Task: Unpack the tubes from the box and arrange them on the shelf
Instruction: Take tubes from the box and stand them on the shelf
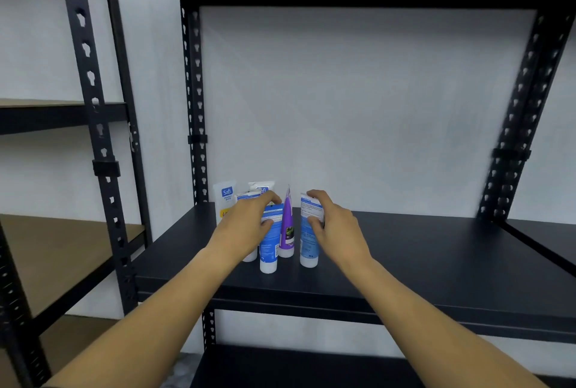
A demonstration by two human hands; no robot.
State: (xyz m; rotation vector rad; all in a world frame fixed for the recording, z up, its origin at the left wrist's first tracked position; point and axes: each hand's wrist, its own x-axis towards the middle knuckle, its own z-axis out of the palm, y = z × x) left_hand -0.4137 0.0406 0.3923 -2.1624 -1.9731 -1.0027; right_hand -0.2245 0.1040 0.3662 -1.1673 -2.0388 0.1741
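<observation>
Head view: the black shelf carries the tubes cap-down, packed tight left of the purple tube. The left hand grasps a blue tube; the right hand grasps another right of it. Letting go carelessly could topple the row. The box is out of sight.

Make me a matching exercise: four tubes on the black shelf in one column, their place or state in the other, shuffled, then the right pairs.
Things:
1. purple tube
2. blue tube with white cap
3. pale blue tube
4. white tube with yellow band

Places:
A. farthest left, at the back
B. gripped by the right hand
C. under the left hand
D. standing between the two hands, untouched

Pairs: 1-D, 2-C, 3-B, 4-A
</observation>
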